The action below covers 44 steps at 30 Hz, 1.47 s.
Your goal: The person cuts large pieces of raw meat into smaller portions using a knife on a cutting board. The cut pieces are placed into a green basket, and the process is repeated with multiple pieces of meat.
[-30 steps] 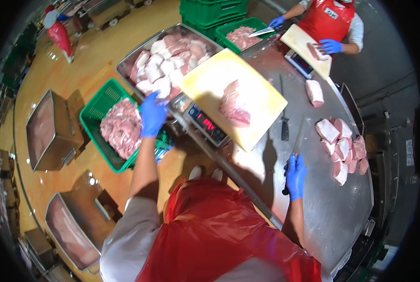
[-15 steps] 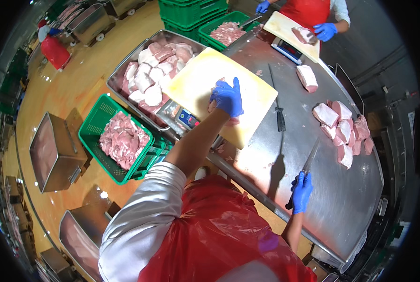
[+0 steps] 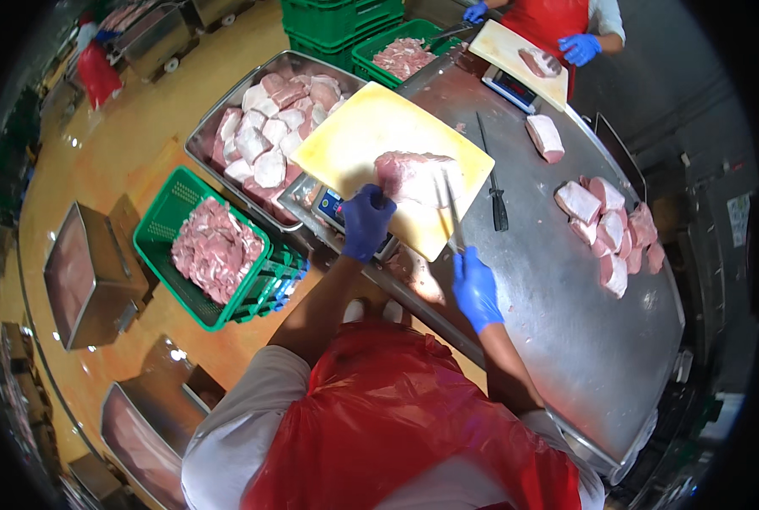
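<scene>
In my right hand (image 3: 479,291), gloved in blue, is a knife (image 3: 454,211); its blade reaches over the board to the right end of a slab of pink meat (image 3: 409,177). The slab lies flat on a yellowish-white cutting board (image 3: 354,127). My left hand (image 3: 368,223), also gloved, is at the board's near left edge, just below the slab, with its fingers curled in. What those fingers hold, if anything, is hidden. A scale (image 3: 328,204) with a blue panel shows beneath the board.
Left of the board stand a metal tub (image 3: 201,153) of meat chunks and a green crate (image 3: 163,200) of trimmings. On the steel table (image 3: 549,340) lie a sharpening steel (image 3: 498,208) and several meat pieces (image 3: 609,221). Across it, a co-worker's gloved hand (image 3: 580,49) is beside another board.
My left hand has come off the meat and back toward the board's near left edge, its fingers now curled. My right hand has brought the knife leftward from the table to over the meat.
</scene>
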Tool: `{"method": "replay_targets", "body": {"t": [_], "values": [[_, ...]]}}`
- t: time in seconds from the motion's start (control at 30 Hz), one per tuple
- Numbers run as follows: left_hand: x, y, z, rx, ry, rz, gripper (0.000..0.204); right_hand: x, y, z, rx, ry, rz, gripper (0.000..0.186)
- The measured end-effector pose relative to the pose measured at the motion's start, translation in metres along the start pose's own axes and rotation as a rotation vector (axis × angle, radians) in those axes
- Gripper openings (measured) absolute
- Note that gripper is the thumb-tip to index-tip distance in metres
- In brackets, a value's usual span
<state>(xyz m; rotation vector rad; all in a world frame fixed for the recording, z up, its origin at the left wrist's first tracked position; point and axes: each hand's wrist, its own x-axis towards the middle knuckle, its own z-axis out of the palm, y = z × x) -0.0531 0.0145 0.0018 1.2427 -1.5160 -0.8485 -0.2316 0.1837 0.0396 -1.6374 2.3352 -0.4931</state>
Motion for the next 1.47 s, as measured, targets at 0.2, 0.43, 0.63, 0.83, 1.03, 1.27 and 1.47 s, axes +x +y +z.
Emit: {"method": "replay_targets", "body": {"t": [0.2, 0.43, 0.63, 0.83, 1.03, 1.27, 1.47], "values": [[-0.006, -0.01, -0.001, 0.043, 0.091, 0.21, 0.023, 0.078, -0.089, 0.007, -0.104, -0.096, -0.248, 0.024], [-0.008, -0.02, -0.007, -0.084, 0.124, 0.207, 0.02, 0.087, -0.073, 0.002, -0.331, -0.168, -0.372, 0.02], [-0.016, -0.027, -0.023, -0.064, 0.025, 0.129, 0.017, 0.039, 0.021, -0.064, -0.552, -0.412, -0.264, 0.019], [-0.023, -0.023, -0.022, -0.017, -0.038, 0.073, 0.017, 0.043, -0.053, -0.038, -0.303, -0.261, -0.281, 0.022], [-0.016, -0.021, -0.026, -0.014, -0.051, 0.078, 0.02, 0.085, -0.101, 0.006, -0.265, -0.219, -0.244, 0.021], [0.005, -0.03, -0.072, 0.032, 0.059, -0.032, 0.015, 0.007, -0.004, -0.067, -0.471, -0.473, -0.118, 0.02], [0.01, -0.145, -0.206, 0.213, 0.594, 0.006, 0.009, -0.048, 0.036, -0.053, 0.141, -0.245, 0.265, 0.026]]}}
